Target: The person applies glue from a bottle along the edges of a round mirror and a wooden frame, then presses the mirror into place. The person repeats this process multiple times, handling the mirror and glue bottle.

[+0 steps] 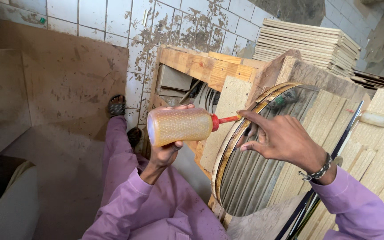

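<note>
My left hand (164, 153) grips a translucent squeeze bottle (179, 126) of amber glue, held sideways. Its red nozzle (227, 119) touches the wooden rim of a round mirror (263, 178). The mirror leans tilted against a wooden workbench (201, 66). My right hand (283, 138) rests on the upper edge of the mirror, index finger stretched along the rim toward the nozzle. Purple sleeves cover both arms, and a bracelet (318, 171) circles the right wrist.
A stack of thin boards (307, 44) sits at the back right. Chipboard panels (383, 164) lie to the right, with a second glue bottle (376, 119) on them. My sandalled feet (117, 106) stand on a dusty tiled floor (112, 26). A white sack (14, 204) is at lower left.
</note>
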